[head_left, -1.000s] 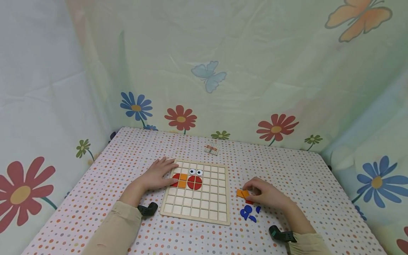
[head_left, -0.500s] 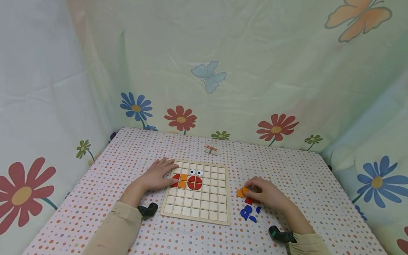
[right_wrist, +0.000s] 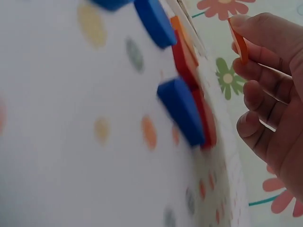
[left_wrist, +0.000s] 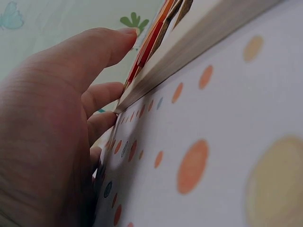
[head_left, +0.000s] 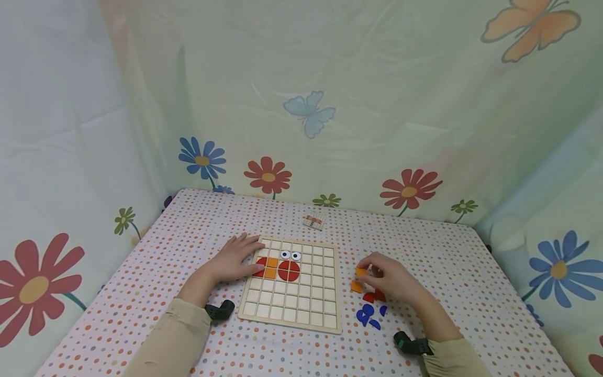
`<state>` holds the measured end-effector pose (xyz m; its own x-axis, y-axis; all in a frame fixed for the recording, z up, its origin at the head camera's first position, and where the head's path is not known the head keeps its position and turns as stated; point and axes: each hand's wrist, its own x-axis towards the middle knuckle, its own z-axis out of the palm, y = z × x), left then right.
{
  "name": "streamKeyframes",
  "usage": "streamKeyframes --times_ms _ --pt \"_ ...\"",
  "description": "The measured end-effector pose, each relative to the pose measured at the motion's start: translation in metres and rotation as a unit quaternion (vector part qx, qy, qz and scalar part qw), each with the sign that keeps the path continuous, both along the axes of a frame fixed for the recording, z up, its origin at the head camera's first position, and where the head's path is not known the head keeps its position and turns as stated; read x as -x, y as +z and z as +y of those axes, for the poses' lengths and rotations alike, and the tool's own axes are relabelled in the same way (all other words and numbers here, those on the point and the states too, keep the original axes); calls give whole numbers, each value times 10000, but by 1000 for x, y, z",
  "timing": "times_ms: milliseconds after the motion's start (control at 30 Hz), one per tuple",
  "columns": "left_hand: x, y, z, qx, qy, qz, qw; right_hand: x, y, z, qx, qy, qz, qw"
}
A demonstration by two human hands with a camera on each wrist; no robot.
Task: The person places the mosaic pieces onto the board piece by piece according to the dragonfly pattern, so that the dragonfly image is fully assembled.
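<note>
My left hand (head_left: 231, 260) rests on the left edge of a wooden grid board (head_left: 301, 301), fingers extended, its thumb over a red piece (head_left: 261, 263). In the left wrist view the fingertips sit right at the board's side. On the grid, orange squares (head_left: 270, 267) lie between that red shape and a red circle (head_left: 289, 271), with two eye tiles (head_left: 290, 255) above. To the right of the board, my right hand (head_left: 393, 275) pinches an orange square tile (right_wrist: 239, 41) between thumb and fingers, raised off the tabletop in the right wrist view.
Another orange tile (head_left: 356, 286) lies below the right hand, beside red pieces (head_left: 369, 297). Several blue pieces (head_left: 368, 310) are scattered nearer the front. A small patterned card (head_left: 314, 221) lies behind the board on the dotted tablecloth (head_left: 212, 209).
My right hand has picked an orange tile off the small pile and lifted it slightly up and away, uncovering more of the red pieces. The left hand stays where it was.
</note>
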<state>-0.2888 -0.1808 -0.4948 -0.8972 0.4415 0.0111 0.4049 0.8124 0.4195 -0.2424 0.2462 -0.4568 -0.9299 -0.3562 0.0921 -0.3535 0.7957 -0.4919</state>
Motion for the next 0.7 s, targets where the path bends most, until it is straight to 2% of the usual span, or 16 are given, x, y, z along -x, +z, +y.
streamKeyframes --times_ms 400,533,700 --pt "-1 1 -1 -25 -1 14 10000 18 12 -42 349 617 45 9975" --pt "-2 3 0 -22 -3 -29 10000 24 14 -60 318 684 0 9971" --pt "-2 4 0 -51 -24 -1 10000 31 12 -84 286 673 -289 9969"
